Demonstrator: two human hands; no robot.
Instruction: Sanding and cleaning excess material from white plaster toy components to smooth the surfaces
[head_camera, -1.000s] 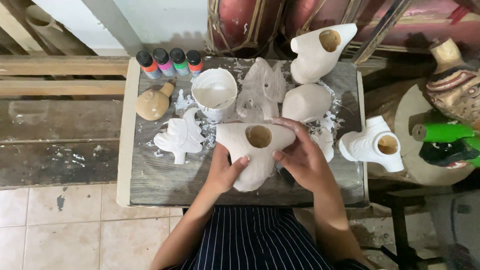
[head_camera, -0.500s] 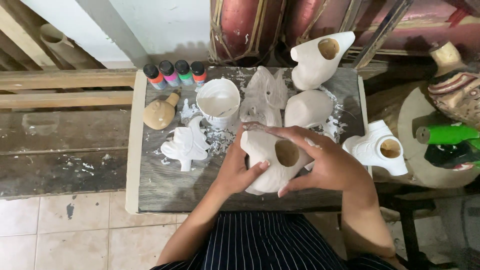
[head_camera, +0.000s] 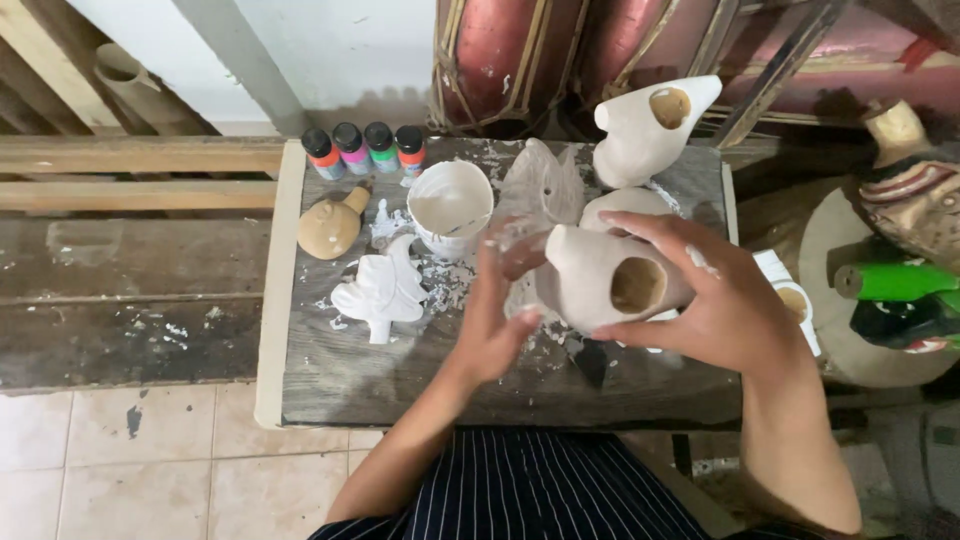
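Both my hands hold an unpainted whitish clay figure (head_camera: 590, 275) with a round hole in its side, lifted above the small wooden table (head_camera: 330, 385). My left hand (head_camera: 495, 320) cups its left end, fingers blurred. My right hand (head_camera: 715, 300) wraps its right side from above. A white cup of white paint (head_camera: 450, 207) stands just behind my left hand.
Several small paint bottles (head_camera: 365, 150) line the table's back left. A tan gourd-shaped piece (head_camera: 330, 225) and a flat white figure (head_camera: 385, 290) lie at the left. More unpainted figures (head_camera: 645, 125) sit behind. A painted mask (head_camera: 915, 200) and green object (head_camera: 895, 282) are at the right.
I have lifted the clay figure up and to the right and turned it, so its hole now faces sideways toward me. My view has shifted closer.
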